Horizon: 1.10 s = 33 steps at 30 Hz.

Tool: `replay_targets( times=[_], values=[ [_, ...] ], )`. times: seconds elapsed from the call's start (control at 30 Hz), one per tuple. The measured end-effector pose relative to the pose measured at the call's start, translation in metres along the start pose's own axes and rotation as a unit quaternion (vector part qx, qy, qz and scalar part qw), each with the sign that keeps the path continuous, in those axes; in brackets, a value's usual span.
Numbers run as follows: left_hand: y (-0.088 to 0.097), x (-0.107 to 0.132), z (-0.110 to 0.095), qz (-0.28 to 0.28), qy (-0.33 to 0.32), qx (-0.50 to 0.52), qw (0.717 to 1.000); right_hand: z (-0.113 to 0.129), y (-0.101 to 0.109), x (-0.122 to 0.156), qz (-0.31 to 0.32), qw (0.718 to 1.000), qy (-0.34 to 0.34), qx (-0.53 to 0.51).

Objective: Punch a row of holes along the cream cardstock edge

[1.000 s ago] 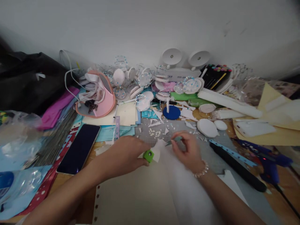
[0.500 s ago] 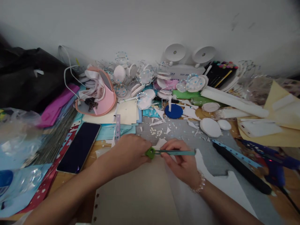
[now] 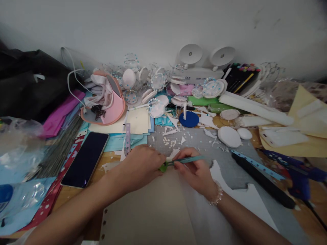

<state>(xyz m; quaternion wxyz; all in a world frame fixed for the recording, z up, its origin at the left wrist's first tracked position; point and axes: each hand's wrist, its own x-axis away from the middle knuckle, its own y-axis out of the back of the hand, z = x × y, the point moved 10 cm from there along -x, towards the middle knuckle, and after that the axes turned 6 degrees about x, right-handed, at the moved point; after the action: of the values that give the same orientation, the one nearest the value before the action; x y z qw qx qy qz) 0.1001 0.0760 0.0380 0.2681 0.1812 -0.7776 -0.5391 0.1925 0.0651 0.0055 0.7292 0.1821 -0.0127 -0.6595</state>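
At the centre, my left hand is closed around a small green paper punch, most of which is hidden under the fingers. My right hand pinches a narrow teal paper strip between thumb and fingers. The strip's left end meets the green punch, and its free end sticks out past my right hand, tilted up. Beneath both hands lies a cream sheet with small shaped holes along its left edge. White paper with cut-out edges lies at the right.
A phone lies left, beside a pink visor cap. Beaded white discs crowd the back. Paper scraps litter the grey mat. At right are a black-handled tool, a punched blue strip and a blue glue gun.
The strip's free end has swung upward and shows less length to the right of my right hand. Both hands stay close together, and the green punch is slightly more covered.
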Motion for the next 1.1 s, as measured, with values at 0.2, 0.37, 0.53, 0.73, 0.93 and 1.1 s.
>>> replay_targets(
  times=[0.2,0.37,0.53,0.73,0.93,1.1],
  values=[
    [0.000,0.000,0.000,0.005,-0.002,0.000,1.000,-0.012,-0.002,-0.003,-0.002,0.995,-0.059,-0.084],
    [0.003,0.000,-0.002,-0.005,-0.014,0.005,1.000,-0.013,-0.004,-0.005,0.004,0.991,-0.079,-0.111],
    [0.004,0.000,-0.002,-0.001,-0.010,0.009,1.000,-0.024,-0.004,-0.007,-0.007,0.981,-0.129,-0.146],
    [0.002,0.000,0.000,-0.003,-0.005,0.007,1.000,-0.036,-0.002,-0.004,-0.017,0.966,-0.159,-0.204],
    [0.001,0.001,0.001,-0.012,-0.011,0.009,1.000,-0.048,0.012,-0.005,-0.076,0.954,-0.173,-0.235],
    [0.001,0.002,0.000,-0.007,-0.017,0.011,1.000,-0.053,0.026,-0.007,-0.137,0.948,-0.155,-0.241]
  ],
)
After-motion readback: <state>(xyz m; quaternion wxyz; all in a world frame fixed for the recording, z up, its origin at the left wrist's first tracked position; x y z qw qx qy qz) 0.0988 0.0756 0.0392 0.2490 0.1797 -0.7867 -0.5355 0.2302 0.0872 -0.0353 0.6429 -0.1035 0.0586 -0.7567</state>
